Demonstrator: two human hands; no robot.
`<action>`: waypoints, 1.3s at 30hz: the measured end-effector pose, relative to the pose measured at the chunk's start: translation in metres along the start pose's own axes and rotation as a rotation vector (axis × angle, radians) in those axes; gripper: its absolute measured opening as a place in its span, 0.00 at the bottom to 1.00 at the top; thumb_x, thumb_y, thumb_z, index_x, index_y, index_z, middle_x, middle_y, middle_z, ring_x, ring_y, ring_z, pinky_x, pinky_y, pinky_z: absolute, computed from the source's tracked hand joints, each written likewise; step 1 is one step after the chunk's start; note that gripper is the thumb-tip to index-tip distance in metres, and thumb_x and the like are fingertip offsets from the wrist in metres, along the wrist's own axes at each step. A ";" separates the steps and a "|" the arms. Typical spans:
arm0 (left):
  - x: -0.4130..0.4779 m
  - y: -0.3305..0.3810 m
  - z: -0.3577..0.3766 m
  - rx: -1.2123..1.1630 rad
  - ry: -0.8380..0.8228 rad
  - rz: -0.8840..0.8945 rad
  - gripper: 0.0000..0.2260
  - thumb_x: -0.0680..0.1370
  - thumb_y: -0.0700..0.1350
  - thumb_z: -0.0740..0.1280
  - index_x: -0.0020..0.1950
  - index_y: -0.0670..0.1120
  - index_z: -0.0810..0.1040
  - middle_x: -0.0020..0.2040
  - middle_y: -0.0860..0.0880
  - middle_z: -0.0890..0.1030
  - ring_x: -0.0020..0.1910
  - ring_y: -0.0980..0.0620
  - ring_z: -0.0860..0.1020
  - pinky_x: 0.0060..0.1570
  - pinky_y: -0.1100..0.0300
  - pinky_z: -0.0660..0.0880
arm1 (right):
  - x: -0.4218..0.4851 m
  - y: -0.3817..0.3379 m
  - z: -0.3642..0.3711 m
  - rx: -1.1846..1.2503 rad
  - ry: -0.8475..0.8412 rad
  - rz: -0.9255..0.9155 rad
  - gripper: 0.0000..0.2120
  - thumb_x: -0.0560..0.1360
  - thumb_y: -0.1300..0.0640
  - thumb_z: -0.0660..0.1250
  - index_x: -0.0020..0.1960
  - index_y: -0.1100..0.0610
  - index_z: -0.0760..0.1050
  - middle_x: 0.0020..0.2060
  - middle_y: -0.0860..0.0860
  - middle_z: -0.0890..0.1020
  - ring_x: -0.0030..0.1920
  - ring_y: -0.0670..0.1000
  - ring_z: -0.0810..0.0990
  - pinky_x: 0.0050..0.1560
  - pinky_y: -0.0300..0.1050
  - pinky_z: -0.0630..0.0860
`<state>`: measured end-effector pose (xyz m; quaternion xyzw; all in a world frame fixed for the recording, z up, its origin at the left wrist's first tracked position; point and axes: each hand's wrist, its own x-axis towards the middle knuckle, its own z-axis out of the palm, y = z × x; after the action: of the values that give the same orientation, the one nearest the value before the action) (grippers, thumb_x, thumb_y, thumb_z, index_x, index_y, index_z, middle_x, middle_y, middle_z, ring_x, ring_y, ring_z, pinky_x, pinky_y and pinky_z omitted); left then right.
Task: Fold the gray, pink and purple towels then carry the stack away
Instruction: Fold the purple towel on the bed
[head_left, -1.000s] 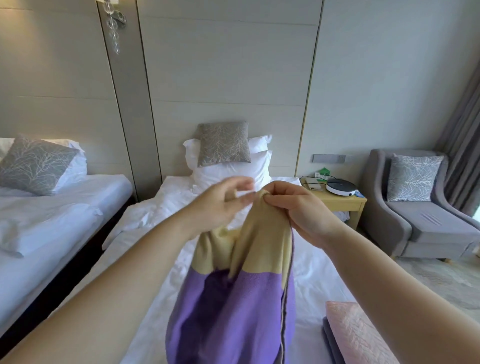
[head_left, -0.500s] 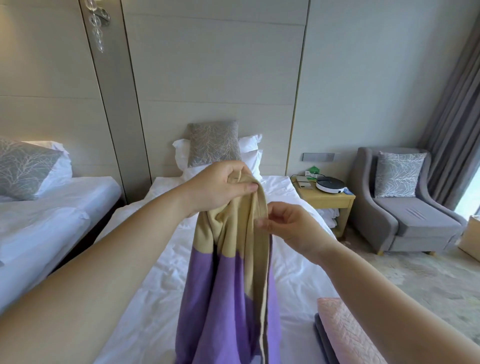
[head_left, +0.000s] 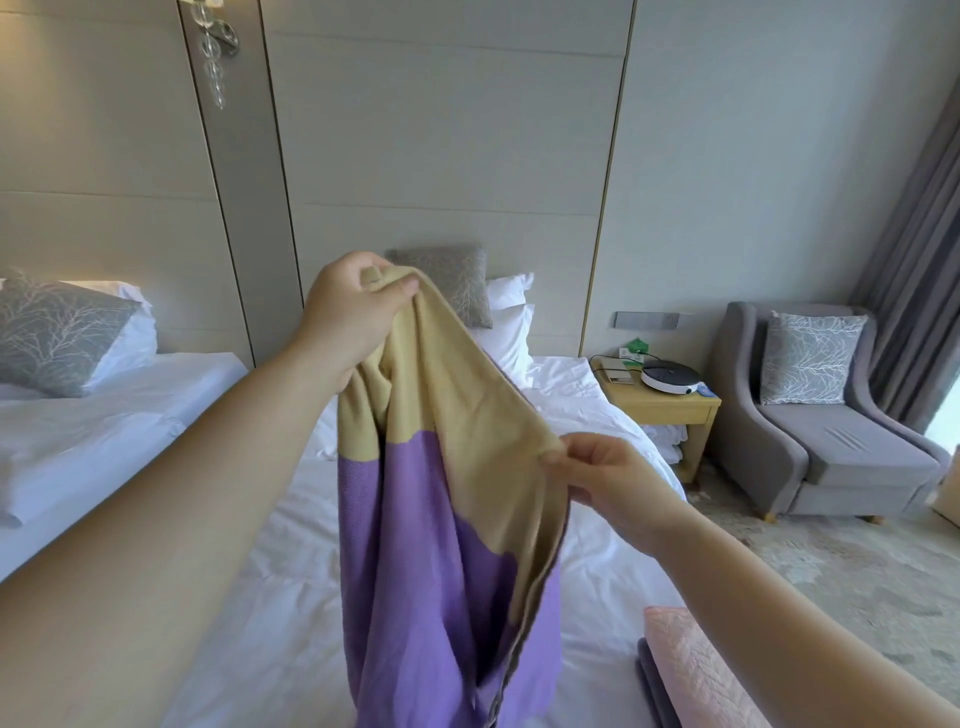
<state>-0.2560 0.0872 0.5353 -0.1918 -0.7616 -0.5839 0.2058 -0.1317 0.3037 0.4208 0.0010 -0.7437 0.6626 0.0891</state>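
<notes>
A: What is the left hand (head_left: 353, 312) doing?

B: It is up high, in front of the pillows. Its fingers and thumb are curled tight round the top corner of the purple towel (head_left: 431, 571). The top part of that towel is tan and the rest is purple.

A: And the right hand (head_left: 608, 478)?

B: It is lower down and off to the right. Its thumb and first finger pinch the tan edge of the same towel. The other fingers are bent in a loose way.

A: So where is the towel next to the hands?

B: The tan edge slopes from the left hand down to the right hand. The rest hangs under both hands, all bunched up. It goes off the bottom of the view, so I cannot tell if it touches the bed (head_left: 260, 597). The bed has a crinkly white sheet.

A: Where are the other towels?

B: The pink towel (head_left: 691, 670) lies folded on the bed, down in the right corner, under the right arm. The gray towel (head_left: 657, 686) is below it, and only its edge peeks out. Both are just to the right of the hanging towel.

A: What else is in the room?

B: A gray cushion (head_left: 457, 280) leans on white pillows at the head of the bed. Beside the bed is a wooden nightstand (head_left: 665, 410) with a round white gadget (head_left: 670, 375) on top. Next to that is a gray armchair (head_left: 841, 452), then a gray curtain (head_left: 914, 260). A second bed (head_left: 104, 415) is on the left.
</notes>
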 end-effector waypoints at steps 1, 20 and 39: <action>0.002 -0.008 -0.003 0.071 0.040 -0.042 0.07 0.74 0.46 0.71 0.49 0.49 0.76 0.46 0.49 0.76 0.45 0.51 0.74 0.42 0.64 0.70 | 0.001 -0.005 0.001 0.152 -0.012 0.001 0.11 0.77 0.62 0.65 0.36 0.56 0.78 0.33 0.51 0.78 0.34 0.47 0.76 0.40 0.42 0.75; -0.065 -0.014 0.053 -0.070 -0.704 -0.105 0.09 0.79 0.49 0.64 0.46 0.47 0.80 0.42 0.45 0.77 0.43 0.52 0.74 0.49 0.55 0.73 | 0.004 -0.042 -0.003 -0.145 -0.124 -0.045 0.07 0.78 0.60 0.63 0.42 0.55 0.76 0.37 0.51 0.75 0.41 0.50 0.71 0.46 0.45 0.66; -0.008 0.000 0.026 -0.303 -0.124 -0.176 0.08 0.76 0.48 0.68 0.38 0.49 0.77 0.38 0.48 0.75 0.43 0.51 0.73 0.47 0.57 0.71 | -0.002 0.038 -0.041 -0.838 -0.052 0.201 0.11 0.73 0.56 0.69 0.37 0.63 0.76 0.30 0.51 0.72 0.32 0.47 0.69 0.35 0.41 0.65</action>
<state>-0.2516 0.1117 0.5253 -0.1889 -0.6898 -0.6948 0.0756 -0.1287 0.3488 0.3873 -0.0912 -0.9469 0.3083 -0.0019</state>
